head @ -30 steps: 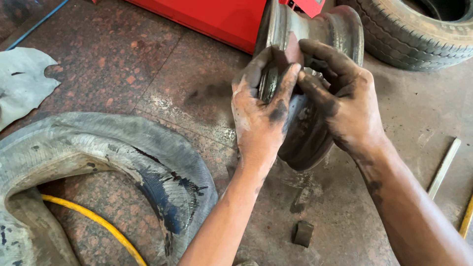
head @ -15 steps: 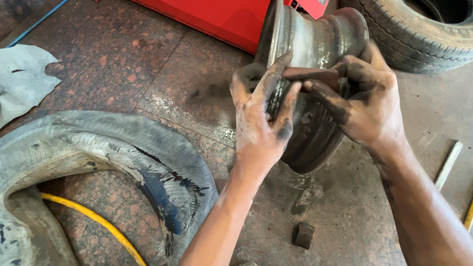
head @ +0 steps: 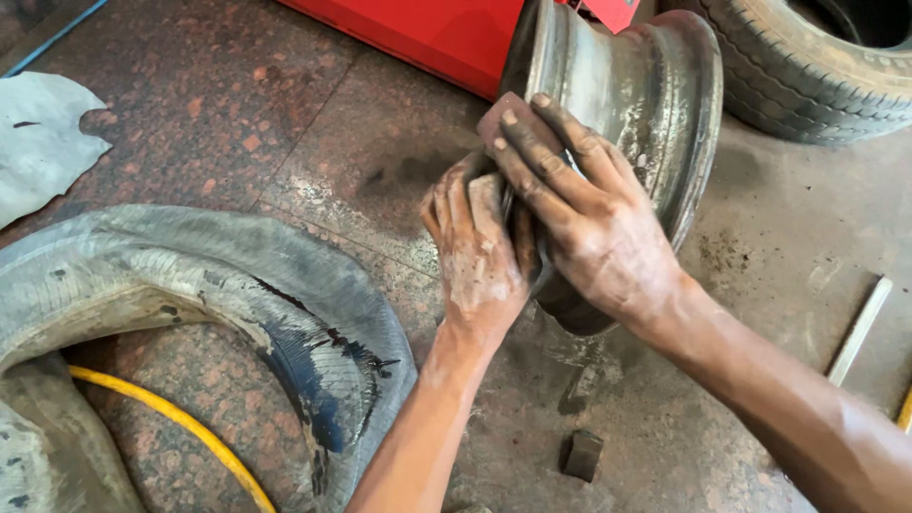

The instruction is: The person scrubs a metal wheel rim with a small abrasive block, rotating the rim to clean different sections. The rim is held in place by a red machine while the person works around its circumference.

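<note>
Your right hand (head: 594, 233) now lies flat over the near edge of the rim (head: 646, 104), fingers stretched and close together, and it presses a small reddish-brown pad (head: 502, 116) against the metal. Half a second ago this hand was more to the right and its fingers pinched the pad; now they are spread over it, so the pad sits under the fingertips at the far left part of the rim edge. You are rubbing along the rim lip, and the stroke has moved to the left and away from you.

Your left hand (head: 478, 249) is cupped around the near left edge of the rim, fingers curled and closed on the lip. It has come lower than before and it steadies the rim. Whether it also holds a piece of the pad, I cannot tell.

The rim stands upright on the floor (head: 285, 123), just before a red machine (head: 427, 33). A tyre (head: 807, 66) lies far right. An inner tube (head: 237, 294) with a yellow hose (head: 171, 418) lies near left, and a small block (head: 581, 454) sits near you.
</note>
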